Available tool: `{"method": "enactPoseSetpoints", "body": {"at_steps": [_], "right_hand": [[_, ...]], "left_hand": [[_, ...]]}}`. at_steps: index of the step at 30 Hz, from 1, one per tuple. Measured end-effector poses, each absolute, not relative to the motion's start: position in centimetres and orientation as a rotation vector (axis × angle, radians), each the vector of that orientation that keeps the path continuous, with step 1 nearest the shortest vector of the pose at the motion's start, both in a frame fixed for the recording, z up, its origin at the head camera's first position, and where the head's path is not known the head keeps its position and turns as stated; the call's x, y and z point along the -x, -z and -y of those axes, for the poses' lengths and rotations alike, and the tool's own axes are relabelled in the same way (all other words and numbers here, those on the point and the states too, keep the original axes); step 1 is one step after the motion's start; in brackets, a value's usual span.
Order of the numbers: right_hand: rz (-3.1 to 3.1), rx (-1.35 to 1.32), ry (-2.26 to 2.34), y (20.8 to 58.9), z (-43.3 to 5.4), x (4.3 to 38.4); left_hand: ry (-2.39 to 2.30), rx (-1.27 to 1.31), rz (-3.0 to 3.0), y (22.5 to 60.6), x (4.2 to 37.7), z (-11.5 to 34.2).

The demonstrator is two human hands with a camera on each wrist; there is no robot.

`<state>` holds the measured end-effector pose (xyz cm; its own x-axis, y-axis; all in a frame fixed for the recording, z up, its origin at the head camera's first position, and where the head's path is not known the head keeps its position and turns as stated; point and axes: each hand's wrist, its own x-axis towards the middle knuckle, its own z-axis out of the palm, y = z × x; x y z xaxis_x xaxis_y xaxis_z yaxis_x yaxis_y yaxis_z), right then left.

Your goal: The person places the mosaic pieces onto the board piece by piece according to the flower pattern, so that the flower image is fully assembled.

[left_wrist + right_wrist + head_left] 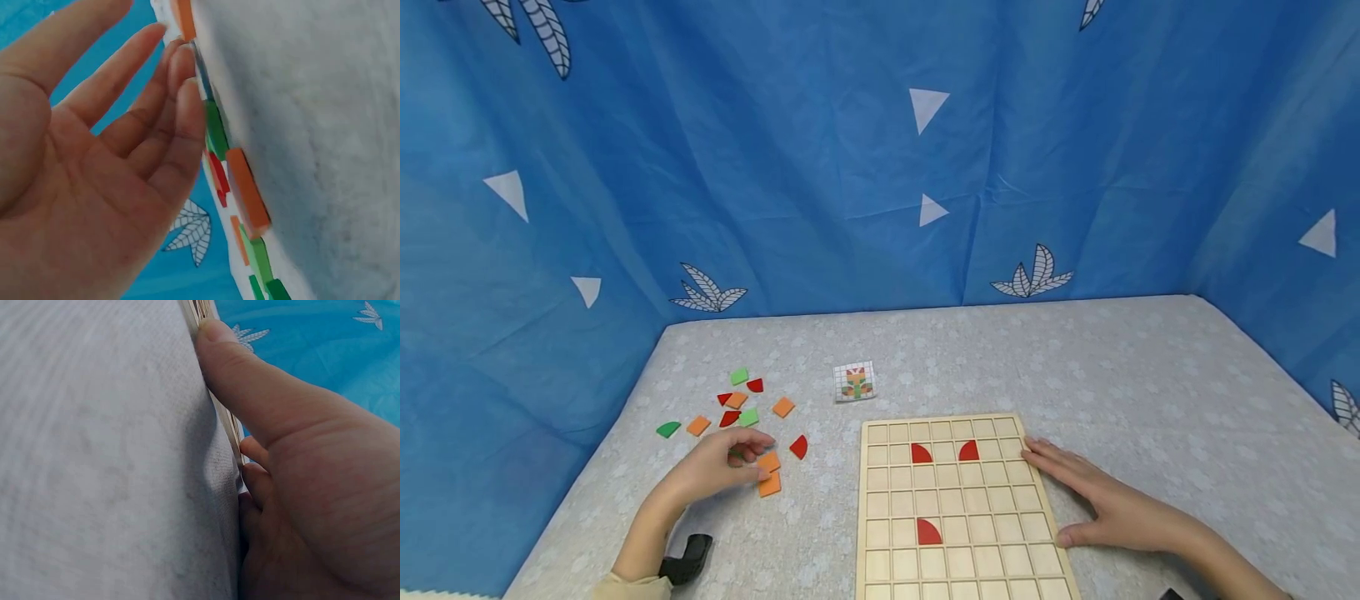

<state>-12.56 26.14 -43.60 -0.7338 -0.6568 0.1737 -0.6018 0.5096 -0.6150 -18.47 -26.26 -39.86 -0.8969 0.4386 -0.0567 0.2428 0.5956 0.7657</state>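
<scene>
Beside the pale wooden grid board [951, 502]: our left hand [718, 462], fingers parted at a flat orange square tile [769, 460], should pinch opposite edges.
Board's right edge: our right hand [1118, 508], thumb spread, braces.

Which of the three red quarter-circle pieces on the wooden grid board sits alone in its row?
The red quarter-circle piece in the fifth row down of the wooden grid board, third from left; the other two share the second row.
</scene>
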Motion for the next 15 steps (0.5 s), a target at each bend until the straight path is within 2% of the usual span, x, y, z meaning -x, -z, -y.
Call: {"method": "enactPoseSetpoints", "body": {"at_steps": [15], "right_hand": [[-2.679,1.113,1.014,43.66,-26.08,12.64]], "left_hand": [[-1.078,-0.674,-2.583,40.55,18.61,26.51]]}}
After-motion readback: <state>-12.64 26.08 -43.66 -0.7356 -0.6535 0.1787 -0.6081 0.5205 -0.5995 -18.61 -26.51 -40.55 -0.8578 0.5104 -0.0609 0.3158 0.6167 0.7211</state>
